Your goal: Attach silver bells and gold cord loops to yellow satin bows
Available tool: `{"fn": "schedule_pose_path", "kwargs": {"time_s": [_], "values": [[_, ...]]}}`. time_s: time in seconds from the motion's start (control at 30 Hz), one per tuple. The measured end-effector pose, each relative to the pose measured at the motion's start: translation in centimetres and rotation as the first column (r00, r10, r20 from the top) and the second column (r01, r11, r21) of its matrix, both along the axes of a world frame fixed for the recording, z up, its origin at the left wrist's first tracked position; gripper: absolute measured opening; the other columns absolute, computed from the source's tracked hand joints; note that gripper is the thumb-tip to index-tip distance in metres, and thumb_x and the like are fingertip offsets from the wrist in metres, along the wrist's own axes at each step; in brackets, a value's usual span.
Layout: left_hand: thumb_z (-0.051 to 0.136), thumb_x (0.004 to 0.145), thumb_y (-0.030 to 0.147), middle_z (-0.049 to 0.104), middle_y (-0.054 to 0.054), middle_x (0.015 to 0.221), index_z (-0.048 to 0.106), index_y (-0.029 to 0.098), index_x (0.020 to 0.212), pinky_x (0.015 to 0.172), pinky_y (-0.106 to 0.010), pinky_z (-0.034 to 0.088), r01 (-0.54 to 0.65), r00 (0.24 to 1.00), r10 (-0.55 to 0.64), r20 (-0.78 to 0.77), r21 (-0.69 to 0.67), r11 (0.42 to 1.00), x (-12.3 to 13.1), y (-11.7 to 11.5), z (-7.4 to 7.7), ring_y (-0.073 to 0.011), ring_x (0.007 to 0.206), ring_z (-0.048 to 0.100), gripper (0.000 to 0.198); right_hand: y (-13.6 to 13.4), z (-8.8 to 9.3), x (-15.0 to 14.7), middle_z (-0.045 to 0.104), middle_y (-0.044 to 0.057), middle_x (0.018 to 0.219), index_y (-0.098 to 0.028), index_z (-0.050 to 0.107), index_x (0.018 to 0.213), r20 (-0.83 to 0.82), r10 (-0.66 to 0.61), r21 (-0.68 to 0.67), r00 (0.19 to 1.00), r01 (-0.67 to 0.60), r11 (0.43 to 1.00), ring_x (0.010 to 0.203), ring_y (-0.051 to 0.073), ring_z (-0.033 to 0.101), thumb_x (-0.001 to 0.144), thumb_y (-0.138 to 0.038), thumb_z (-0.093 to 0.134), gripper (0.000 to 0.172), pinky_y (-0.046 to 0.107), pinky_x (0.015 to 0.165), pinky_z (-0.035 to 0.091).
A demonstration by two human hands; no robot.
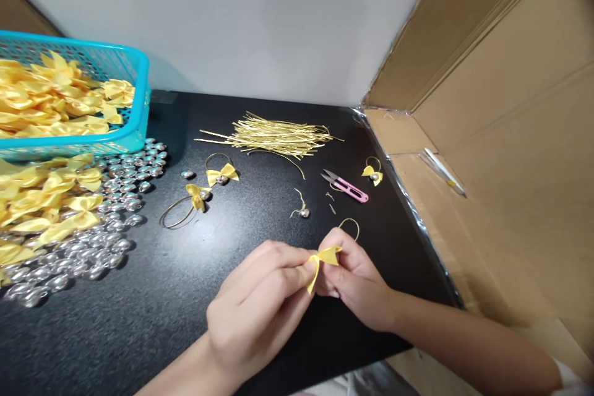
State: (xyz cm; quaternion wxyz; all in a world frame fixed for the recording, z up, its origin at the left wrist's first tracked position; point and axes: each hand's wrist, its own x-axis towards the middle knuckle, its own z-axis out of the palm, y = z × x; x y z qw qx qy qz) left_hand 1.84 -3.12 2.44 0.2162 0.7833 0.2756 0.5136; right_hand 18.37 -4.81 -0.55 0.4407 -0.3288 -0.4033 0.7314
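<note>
Near the table's front edge, my left hand [264,303] pinches a yellow ribbon bow [327,256] between thumb and fingers. My right hand [355,278] is closed at the bow's right side, its fingers touching the ribbon. A thin gold wire loop [350,221] sticks up behind my right hand; its lower end is hidden. Beyond my hands lie a silver bell [304,213] with a loose thread and pink thread snips [350,189]. Two yellow bows with bells and wire loops [223,174] [197,198] lie to the left, and another bow [372,176] lies at the right.
A blue basket [139,99] of yellow bows stands at the back left. More bows [51,198] and many silver bells [111,229] are spread before it. A bundle of gold wires [278,135] lies at the back. Cardboard [510,136] borders the table's right edge, with white tweezers [443,171] on it.
</note>
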Motion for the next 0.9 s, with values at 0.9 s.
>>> {"fn": "schedule_pose_path", "kwargs": {"time_s": [0.9], "values": [[0.065,0.08,0.006,0.071,-0.001,0.073,0.063,0.018,0.078,0.063,-0.022,0.056,-0.127,0.983,0.172,0.065,-0.44,0.889,0.0,0.5,-1.8,-0.0133,0.066,0.068,0.012,0.4,0.2,0.6,0.037,-0.006,0.051,-0.015,0.052,0.069,0.282,0.07,0.092,0.957,-0.1,0.991,0.047,0.006,0.034,0.095,-0.049,0.047,0.043,0.021,0.047,0.026]]}}
